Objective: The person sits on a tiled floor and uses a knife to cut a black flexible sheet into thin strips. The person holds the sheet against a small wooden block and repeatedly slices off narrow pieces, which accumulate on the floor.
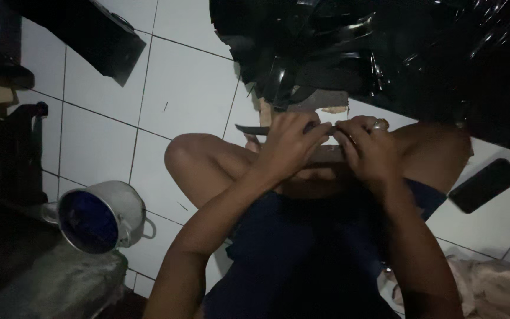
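A thin dark strip [255, 129] is held level above the person's crossed legs, its left end projecting free beyond the left hand [290, 145]; the rest runs under both hands and is hidden there. The left hand is curled over the strip with fingertips pressed down on it. The right hand [366, 147], a ring [380, 124] on 1 finger, is likewise curled, fingers meeting those of the left at the strip's middle; whether it pinches the strip cannot be told in the dim light. Directly beyond the hands, a heap of glossy black sheeting [385, 53] closes off the far side, its lower edge near the knuckles. To the left lies white tiled floor [184, 82], bounded by a metal pot [98, 215] tipped on its side, well apart from the hands. To the right, a dark flat phone [485, 184] rests on the tiles just past the right knee, with pale crumpled cloth [491, 283] nearer the camera.
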